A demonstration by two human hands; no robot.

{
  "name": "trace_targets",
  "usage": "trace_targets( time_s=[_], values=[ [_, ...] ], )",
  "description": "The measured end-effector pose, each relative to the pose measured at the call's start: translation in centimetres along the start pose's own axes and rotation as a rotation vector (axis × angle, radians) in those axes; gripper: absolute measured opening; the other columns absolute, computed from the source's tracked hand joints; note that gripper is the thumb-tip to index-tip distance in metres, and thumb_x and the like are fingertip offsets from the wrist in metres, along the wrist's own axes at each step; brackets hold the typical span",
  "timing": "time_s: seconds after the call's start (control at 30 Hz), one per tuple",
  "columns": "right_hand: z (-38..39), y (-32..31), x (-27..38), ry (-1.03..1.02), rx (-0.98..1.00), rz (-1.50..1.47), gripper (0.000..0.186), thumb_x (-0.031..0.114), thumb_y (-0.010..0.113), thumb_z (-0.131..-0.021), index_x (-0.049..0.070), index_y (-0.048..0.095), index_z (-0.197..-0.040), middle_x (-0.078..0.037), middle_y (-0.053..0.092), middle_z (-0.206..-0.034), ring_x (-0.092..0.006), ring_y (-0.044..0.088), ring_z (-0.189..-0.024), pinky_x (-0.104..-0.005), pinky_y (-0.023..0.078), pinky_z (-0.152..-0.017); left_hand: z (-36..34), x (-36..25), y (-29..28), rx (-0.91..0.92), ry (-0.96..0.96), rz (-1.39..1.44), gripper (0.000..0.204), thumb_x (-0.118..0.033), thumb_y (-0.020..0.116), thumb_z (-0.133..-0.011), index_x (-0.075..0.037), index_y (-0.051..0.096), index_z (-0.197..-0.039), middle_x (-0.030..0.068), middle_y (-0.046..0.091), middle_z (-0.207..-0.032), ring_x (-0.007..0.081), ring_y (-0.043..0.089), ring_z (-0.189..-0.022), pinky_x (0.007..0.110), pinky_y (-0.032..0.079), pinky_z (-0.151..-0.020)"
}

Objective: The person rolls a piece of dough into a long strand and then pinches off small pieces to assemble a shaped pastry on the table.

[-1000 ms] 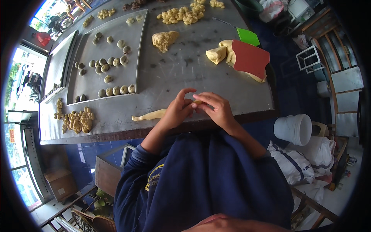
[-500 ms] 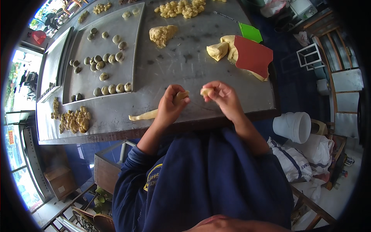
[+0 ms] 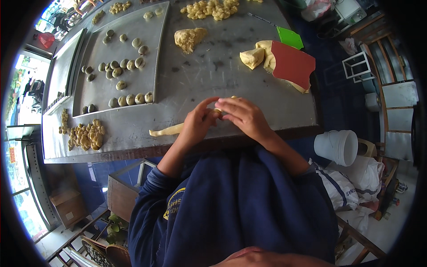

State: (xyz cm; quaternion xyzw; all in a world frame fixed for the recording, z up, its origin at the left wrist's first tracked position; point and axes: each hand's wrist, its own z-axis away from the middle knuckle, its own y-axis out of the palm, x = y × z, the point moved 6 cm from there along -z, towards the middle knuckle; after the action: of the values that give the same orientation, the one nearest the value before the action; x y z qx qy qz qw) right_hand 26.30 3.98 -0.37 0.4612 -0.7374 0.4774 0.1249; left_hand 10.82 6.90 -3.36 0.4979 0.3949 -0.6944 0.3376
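My left hand [image 3: 196, 123] is curled around a small piece of pale yellow dough [image 3: 217, 110] just above the table's near edge. Against it, with bent fingers laid over the same piece, is my right hand [image 3: 249, 118]. Most of the dough is hidden by the fingers. A pale bit of dough [image 3: 234, 96] peeks out past my right knuckles; whether it is held or lying on the table I cannot tell. Beside my left wrist a dough rope [image 3: 167, 130] lies on the metal table, its right end out of sight behind the hand.
A metal tray [image 3: 156, 66] on the left carries several round greenish balls. Small dough pieces are heaped at the near left [image 3: 86, 135] and the far side [image 3: 211, 9]. A crumbly dough lump [image 3: 190, 40], a red sheet [image 3: 293, 64] over dough and a green scraper [image 3: 290, 38] lie beyond.
My right hand has moved left to meet my left hand, and its fingers have come over the dough. The gap between the hands has gone.
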Motion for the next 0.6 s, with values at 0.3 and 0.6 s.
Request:
trace_targets(
  time_s=[0.3, 0.6],
  values=[
    [2.6, 2.2, -2.4, 0.734, 0.229, -0.793, 0.018, 0.008, 0.069, -0.092, 0.004, 0.068, -0.109, -0.004, 0.068, -0.102, -0.0098, 0.063, -0.083, -0.0248, 0.052, -0.072, 0.3, 0.1, 0.1, -0.12, 0.262, -0.203, 0.029, -0.006, 0.068, -0.091, -0.005, 0.053, -0.116, 0.0069, 0.067, -0.084, 0.0124, 0.061, -0.078, 0.028, 0.051, -0.073],
    [3.1, -1.3, -5.0, 0.292, -0.061, -0.029, 0.02, 0.007, 0.064, -0.095, 0.004, 0.065, -0.115, -0.007, 0.063, -0.096, -0.0165, 0.064, -0.084, -0.028, 0.053, -0.078, 1.1, 0.4, -1.3, -0.315, 0.268, -0.241, 0.033, 0.002, 0.069, -0.085, -0.004, 0.05, -0.111, 0.0131, 0.068, -0.092, 0.0241, 0.07, -0.09, 0.032, 0.052, -0.081]
  ],
)
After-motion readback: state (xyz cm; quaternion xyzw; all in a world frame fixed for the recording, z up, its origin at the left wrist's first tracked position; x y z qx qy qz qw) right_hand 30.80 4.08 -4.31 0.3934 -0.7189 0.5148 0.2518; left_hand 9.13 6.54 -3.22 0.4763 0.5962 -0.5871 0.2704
